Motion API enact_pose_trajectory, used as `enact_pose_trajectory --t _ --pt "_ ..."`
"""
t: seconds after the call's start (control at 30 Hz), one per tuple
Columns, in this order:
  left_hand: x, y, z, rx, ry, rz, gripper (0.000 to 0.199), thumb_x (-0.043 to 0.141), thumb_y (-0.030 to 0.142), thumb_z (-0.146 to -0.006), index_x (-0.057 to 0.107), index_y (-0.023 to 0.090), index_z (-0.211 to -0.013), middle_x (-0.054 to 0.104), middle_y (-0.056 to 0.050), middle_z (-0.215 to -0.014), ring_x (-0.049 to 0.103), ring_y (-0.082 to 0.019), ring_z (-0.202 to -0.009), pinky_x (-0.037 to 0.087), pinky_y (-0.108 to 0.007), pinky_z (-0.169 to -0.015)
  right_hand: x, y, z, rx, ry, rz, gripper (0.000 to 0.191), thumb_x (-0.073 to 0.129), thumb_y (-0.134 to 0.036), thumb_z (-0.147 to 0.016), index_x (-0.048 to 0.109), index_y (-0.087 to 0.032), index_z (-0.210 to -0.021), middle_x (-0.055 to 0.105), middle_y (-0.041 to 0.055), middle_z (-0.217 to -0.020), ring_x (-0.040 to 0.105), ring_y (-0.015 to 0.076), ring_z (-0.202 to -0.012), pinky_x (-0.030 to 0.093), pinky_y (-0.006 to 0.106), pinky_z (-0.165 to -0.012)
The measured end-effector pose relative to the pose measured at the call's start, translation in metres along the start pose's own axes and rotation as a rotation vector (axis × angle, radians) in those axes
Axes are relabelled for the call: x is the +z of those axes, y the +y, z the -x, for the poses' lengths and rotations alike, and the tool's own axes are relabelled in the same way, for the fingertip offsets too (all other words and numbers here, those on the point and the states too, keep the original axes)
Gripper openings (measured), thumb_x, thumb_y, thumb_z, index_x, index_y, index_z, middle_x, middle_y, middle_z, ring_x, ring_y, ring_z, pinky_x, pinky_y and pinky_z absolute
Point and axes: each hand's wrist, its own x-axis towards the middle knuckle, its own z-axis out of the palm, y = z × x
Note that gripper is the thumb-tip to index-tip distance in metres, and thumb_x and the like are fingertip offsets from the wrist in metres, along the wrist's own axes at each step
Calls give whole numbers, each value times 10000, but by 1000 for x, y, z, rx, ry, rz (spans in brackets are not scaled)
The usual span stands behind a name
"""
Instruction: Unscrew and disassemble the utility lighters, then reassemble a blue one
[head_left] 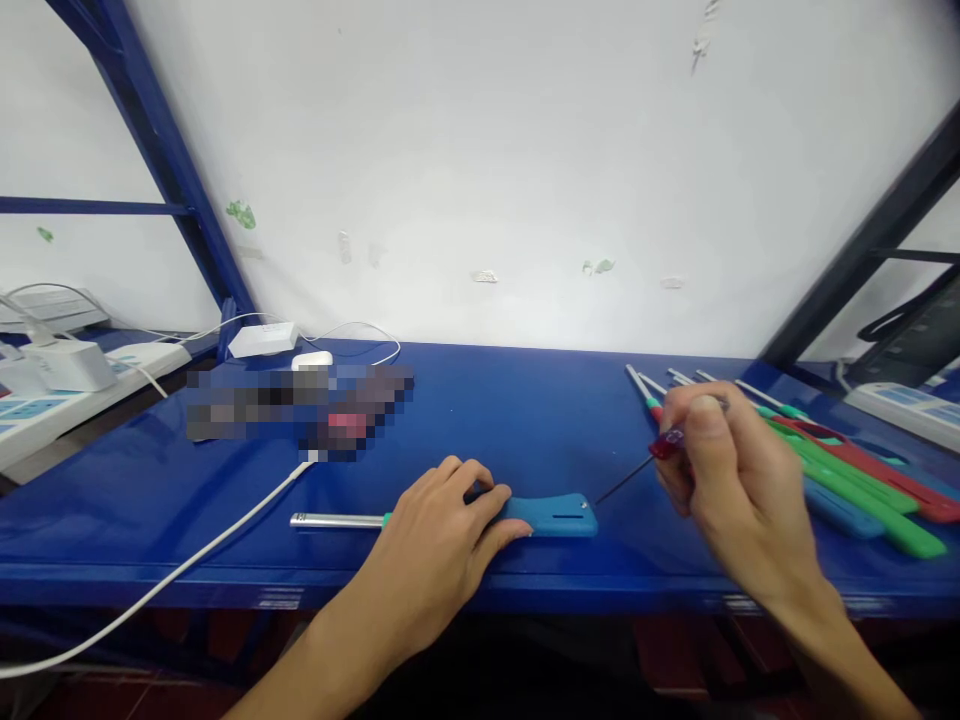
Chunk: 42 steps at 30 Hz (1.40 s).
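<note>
A blue long-necked lighter (564, 514) lies flat on the blue table, its metal tube pointing left. My left hand (439, 525) presses over its middle, thumb and fingers closed around the body. In my right hand (742, 490) is a screwdriver with a dark red handle (666, 444). Its thin shaft slants down to the left, and the tip is at or very near a small shiny spot on the lighter's right end. Whether it touches, I cannot tell. Beside and partly behind my right hand lie several more lighters, including a green one (896, 515) and a red one (930, 497).
Blurred-out items (360, 415) lie on the table's left part, with a white cable (225, 545) running to the front edge. A white box (262, 339) and a small white case (312, 361) stand behind them. Power strips flank the table; a white wall (487, 180) rises behind.
</note>
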Motion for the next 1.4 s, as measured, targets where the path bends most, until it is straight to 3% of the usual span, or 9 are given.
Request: enact_pose_trajectory --t 0.47,1.4 --pt "3 -1 0 1 13 9 342 522 386 -1074 740 158 -1205 682 -81 -1093 605 -258 -959 565 -485 -842 3 1 0 -75 -36 125 319 401 -483 -1097 524 -259 -908 474 -88 -485 448 92 -385 369 239 -428" --pt "-1 -1 0 0 -25 -8 345 509 390 -1079 748 176 -1207 684 -88 -1116 602 -260 -985 555 -472 -864 4 -1 2 -71 -37 102 306 401 -474 -1100 523 -260 -919 480 -88 -516 472 102 -414 389 258 -451"
